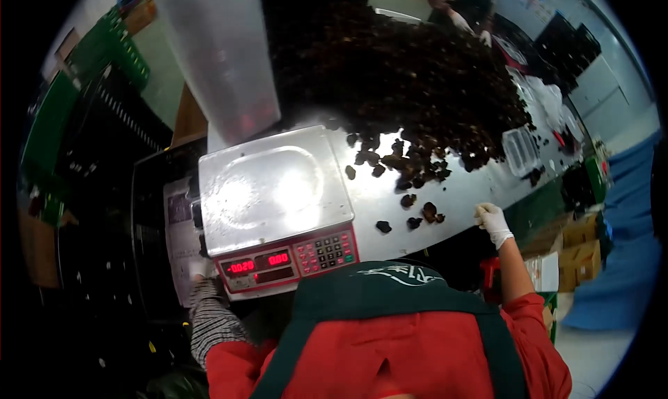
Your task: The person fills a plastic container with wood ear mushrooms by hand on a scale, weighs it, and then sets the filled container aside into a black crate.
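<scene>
My right hand (492,221), in a white glove, is over the table's front edge with its fingers curled in; whether anything is inside cannot be seen. My left hand (200,267), blurred and pale, is low beside the scale, near a printed sheet (179,242); its fingers do not show clearly. Between my arms stands a red scale with a bare metal pan (275,190) and a lit display reading about -0.020 and 0.00. Dark crinkled pieces that look like wood ear mushrooms (430,211) lie loose on the metal table (459,198).
A large dark heap (410,79) of the same pieces covers the back of the table. A clear plastic box (520,152) stands at the right. Behind the scale rises a tall translucent container (223,58). Green crates (108,47) are at left. Another person's gloved hands (473,30) are at the far side.
</scene>
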A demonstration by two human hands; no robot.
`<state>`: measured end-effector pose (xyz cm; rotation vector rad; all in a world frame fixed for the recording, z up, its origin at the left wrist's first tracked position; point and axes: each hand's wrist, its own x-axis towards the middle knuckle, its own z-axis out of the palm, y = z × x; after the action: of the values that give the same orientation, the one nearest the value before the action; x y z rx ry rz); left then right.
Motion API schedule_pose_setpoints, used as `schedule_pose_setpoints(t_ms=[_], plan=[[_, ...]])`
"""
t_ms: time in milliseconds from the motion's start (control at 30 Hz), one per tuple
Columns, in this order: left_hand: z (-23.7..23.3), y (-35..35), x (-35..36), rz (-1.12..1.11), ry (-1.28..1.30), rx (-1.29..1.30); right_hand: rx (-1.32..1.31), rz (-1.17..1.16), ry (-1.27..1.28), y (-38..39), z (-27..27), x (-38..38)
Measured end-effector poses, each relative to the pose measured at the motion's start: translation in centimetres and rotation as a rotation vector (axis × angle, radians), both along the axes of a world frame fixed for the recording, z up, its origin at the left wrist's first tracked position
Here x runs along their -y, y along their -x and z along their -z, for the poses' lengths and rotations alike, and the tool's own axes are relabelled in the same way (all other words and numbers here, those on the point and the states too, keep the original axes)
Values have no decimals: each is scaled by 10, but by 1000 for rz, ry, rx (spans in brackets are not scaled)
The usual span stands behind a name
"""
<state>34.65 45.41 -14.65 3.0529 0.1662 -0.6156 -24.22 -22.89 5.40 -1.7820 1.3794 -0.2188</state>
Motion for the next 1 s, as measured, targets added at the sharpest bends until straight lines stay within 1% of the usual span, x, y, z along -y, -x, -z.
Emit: schedule_pose_setpoints(t_ms=[33, 67, 100, 133, 167, 200, 233, 267, 300, 333, 400, 433, 467, 500, 533, 600, 633, 700, 733, 767, 833, 900, 933, 967, 1000], plan=[[-31, -22, 21, 66, 47, 173, -66, -10, 6, 6, 10, -5], [-78, -42, 48, 132, 347, 450, -114, -6, -41, -2, 5, -20], [-147, -50, 85, 246, 755, 671, -119, -8, -159, -12, 1, -36], [-204, -58, 125, 407, 865, 924, -104, -89, -242, -24, -6, -52], [-285, -31, 175, 446, 879, 950, -142, -164, -363, -34, -7, -61], [-333, -22, 209, 530, 957, 959, -158, -258, -396, -46, -7, -69], [-375, -9, 244, 716, 899, 1061, -169, -304, -388, -55, 0, -73], [-406, -7, 274, 934, 804, 1212, -95, -301, -337, -63, 1, -78], [-437, -1, 303, 1066, 690, 1382, -123, -298, -281, -74, -9, -81], [-462, 1, 332, 1192, 573, 1549, -50, -260, -251, -73, 14, -75], [-488, -25, 378, 1200, 406, 1651, 95, -114, -299, -80, 17, -77], [-491, -51, 392, 1180, 289, 1599, 100, -113, -287, -77, 26, -74], [-493, -70, 398, 1153, 292, 1268, 108, -113, -274, -74, 35, -71], [-494, -87, 405, 1111, 284, 944, 63, -182, -231, -71, 40, -69], [-497, -100, 412, 1056, 264, 626, 38, -192, -199, -67, 43, -70], [-498, -119, 417, 1117, 151, 732, 75, -177, -151, -63, 36, -76], [-500, -123, 419, 1144, 92, 786, 88, -196, -89, -60, 42, -77], [-507, -132, 427, 1060, 139, 1015, 107, -240, 41, -55, 57, -77], [-515, -130, 424, 1006, 175, 1151, 115, -248, 85, -55, 56, -81], [-517, -132, 424, 917, 91, 1143, 107, -258, 118, -54, 52, -84], [-522, -137, 424, 918, 147, 1133, 101, -281, 170, -55, 53, -82], [-523, -150, 424, 906, 203, 1132, 196, -289, 46, -53, 52, -78], [-525, -143, 429, 894, 235, 1140, 239, -283, -41, -51, 49, -73], [-522, -134, 433, 821, 344, 1130, 262, -271, -98, -47, 43, -62], [-517, -145, 436, 860, 431, 1124, 297, -187, -111, -42, 30, -48]])
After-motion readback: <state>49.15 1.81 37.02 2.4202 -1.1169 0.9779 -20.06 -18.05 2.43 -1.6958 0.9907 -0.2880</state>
